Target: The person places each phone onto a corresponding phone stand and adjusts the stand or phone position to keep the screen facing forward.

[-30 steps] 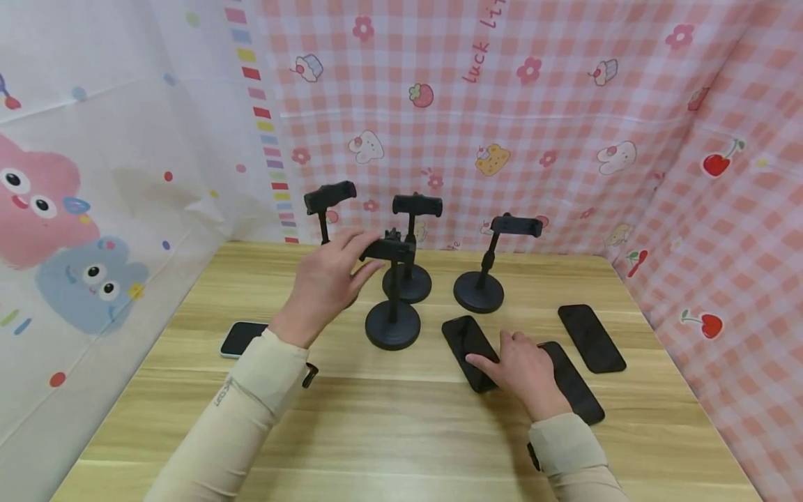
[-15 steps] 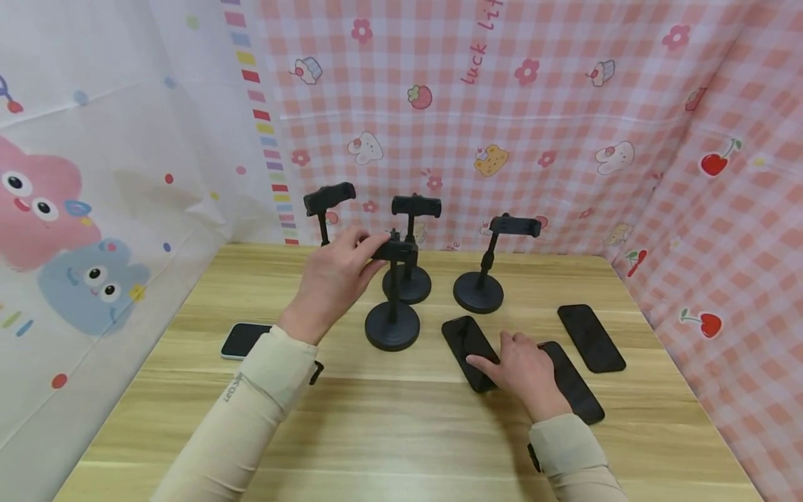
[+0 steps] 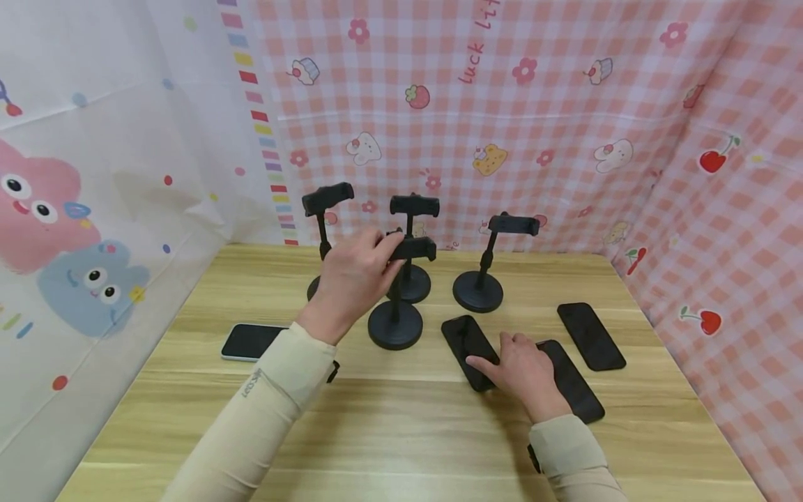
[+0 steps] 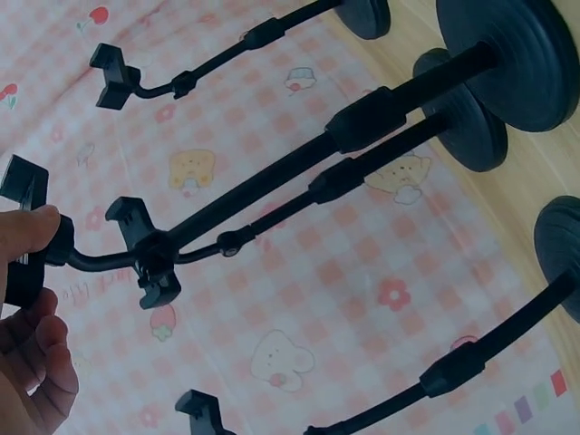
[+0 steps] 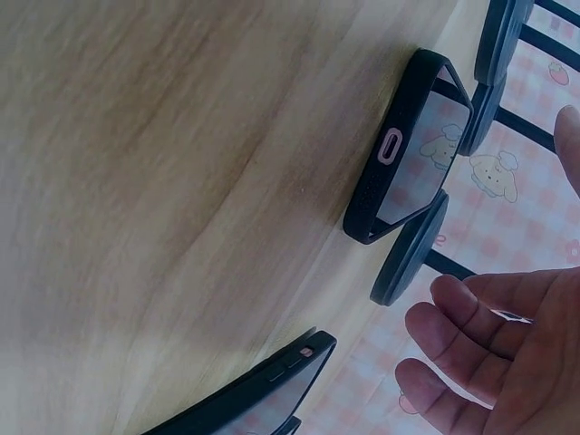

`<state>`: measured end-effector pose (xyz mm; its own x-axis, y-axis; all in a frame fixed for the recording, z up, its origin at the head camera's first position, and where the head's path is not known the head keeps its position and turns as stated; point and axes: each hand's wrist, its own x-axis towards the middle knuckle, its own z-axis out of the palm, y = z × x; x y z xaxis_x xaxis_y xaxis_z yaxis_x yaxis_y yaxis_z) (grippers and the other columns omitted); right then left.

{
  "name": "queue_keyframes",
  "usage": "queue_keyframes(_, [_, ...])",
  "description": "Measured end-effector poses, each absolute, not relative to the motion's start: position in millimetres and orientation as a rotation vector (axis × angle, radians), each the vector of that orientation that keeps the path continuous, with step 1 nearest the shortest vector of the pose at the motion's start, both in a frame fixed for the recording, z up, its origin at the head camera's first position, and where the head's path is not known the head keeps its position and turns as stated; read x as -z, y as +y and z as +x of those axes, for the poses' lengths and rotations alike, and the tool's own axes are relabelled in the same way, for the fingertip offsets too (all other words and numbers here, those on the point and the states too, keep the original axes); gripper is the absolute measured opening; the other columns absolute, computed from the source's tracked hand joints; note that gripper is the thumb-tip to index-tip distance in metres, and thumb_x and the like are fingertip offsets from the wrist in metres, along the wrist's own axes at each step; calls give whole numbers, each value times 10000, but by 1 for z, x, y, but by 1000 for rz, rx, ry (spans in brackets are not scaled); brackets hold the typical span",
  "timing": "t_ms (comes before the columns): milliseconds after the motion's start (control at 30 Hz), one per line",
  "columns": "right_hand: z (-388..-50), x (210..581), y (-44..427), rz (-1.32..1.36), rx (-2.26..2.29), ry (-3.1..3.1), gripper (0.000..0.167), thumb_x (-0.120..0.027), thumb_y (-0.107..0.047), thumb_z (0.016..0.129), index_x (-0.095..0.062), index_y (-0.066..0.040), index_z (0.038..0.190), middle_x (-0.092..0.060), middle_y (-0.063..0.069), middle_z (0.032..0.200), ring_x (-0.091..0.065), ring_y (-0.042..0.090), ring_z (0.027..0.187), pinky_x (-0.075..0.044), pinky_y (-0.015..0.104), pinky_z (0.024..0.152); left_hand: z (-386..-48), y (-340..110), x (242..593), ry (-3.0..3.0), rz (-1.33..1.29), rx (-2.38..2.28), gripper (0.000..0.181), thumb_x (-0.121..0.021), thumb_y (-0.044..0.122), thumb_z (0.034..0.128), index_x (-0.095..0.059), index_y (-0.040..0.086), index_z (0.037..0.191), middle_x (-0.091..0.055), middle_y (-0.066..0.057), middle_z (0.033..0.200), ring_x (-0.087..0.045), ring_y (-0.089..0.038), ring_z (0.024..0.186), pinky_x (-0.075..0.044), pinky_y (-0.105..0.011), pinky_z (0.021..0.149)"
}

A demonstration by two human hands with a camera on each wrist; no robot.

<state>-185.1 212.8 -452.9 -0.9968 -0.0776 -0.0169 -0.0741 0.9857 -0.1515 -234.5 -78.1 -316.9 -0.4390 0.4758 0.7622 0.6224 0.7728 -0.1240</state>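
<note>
My left hand (image 3: 354,275) pinches the left part of the clamp (image 3: 420,248) on the nearest black phone stand. That stand's round base (image 3: 395,328) rests on the table. In the left wrist view, the thumb and fingers of the left hand (image 4: 32,353) are at the clamp, beyond the stand's bent neck (image 4: 100,263). My right hand (image 3: 523,373) hovers between two black phones, the left one (image 3: 464,341) and the right one (image 3: 574,387), partly covering both. In the right wrist view, the right hand (image 5: 507,353) has loosely bent fingers, apart from the phone (image 5: 390,154), and holds nothing.
Behind stand three more black phone stands: left (image 3: 327,199), middle (image 3: 414,206) and right (image 3: 478,291). Another black phone (image 3: 592,337) lies at the far right. A light-edged phone (image 3: 251,341) lies at left, partly behind the sleeve. Patterned cloth (image 3: 502,84) hangs behind the wooden table (image 3: 389,425).
My left thumb and fingers have closed on the clamp of the nearest stand. Hand and clamp have then moved right, and the base has shifted slightly. My right hand stays in place.
</note>
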Motion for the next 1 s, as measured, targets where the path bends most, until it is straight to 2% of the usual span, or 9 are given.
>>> queue_keyframes(400, [-184, 453, 211, -116, 242, 3099, 943, -543, -743, 857, -535, 80, 1316, -590, 278, 1159, -594, 426, 1055, -509, 541, 784, -237, -81, 316, -2135, -877, 271, 392, -804, 205, 853, -669, 48, 1186, -608, -90, 912, -617, -199, 726, -526, -327, 600])
queue_keyframes(633, [-186, 456, 208, -108, 242, 3086, 928, -574, -723, 853, -527, 82, 1312, -584, 270, 1130, -595, 419, 1024, -505, 541, 769, -241, -83, 312, -2150, -994, 358, 441, -823, 149, 830, -648, 27, 1215, -669, -113, 1184, -669, -240, 1018, -535, -360, 867])
queue_keyframes(1000, [-189, 469, 201, -98, 246, 3111, 868, -632, -689, 835, -568, 94, 1207, -560, 255, 1042, -592, 405, 943, -509, 522, 709, -243, -84, 306, -2223, -1036, 380, 407, -793, 155, 861, -632, 52, 1221, -699, -94, 1168, -694, -219, 958, -548, -362, 829])
